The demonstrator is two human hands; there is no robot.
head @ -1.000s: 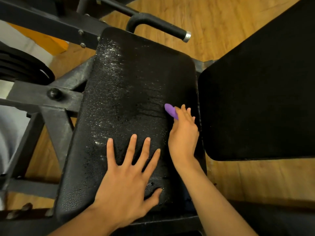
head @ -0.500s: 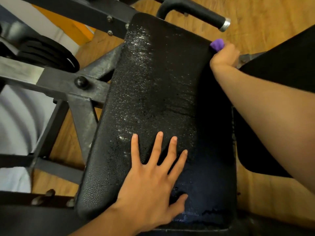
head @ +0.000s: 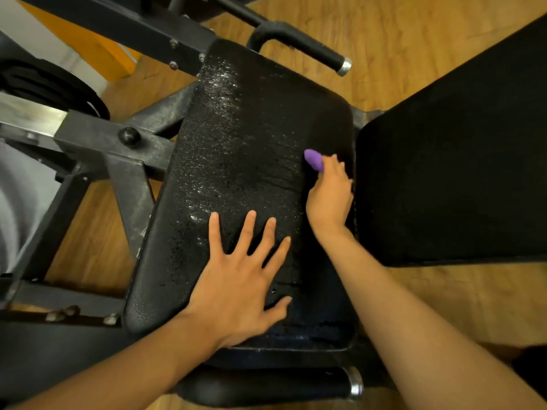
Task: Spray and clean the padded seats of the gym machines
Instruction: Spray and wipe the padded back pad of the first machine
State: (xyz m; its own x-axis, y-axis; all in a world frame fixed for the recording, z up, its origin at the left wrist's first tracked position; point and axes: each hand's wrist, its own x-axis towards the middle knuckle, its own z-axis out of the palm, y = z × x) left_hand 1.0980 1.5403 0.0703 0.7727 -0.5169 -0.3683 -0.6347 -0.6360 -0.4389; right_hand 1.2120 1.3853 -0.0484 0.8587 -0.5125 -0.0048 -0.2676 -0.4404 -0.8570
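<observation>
A black padded seat (head: 245, 149) fills the middle of the head view, its left half speckled with white spray droplets. My left hand (head: 239, 279) lies flat on the seat's near part, fingers spread and straight. My right hand (head: 330, 193) is at the seat's right edge, holding a purple cloth (head: 314, 159) against the pad; only the cloth's tip shows beyond the fingers.
A second black pad (head: 455, 161) stands close on the right, just beyond my right hand. A black handle with a silver end cap (head: 299, 42) juts out behind the seat, another (head: 352, 386) in front. Grey steel frame (head: 97, 137) and weight plates (head: 50, 84) lie left. Wooden floor surrounds.
My right hand went with the purple cloth to the seat's far right corner, then came back down the right edge to the middle. My left hand stays flat on the seat.
</observation>
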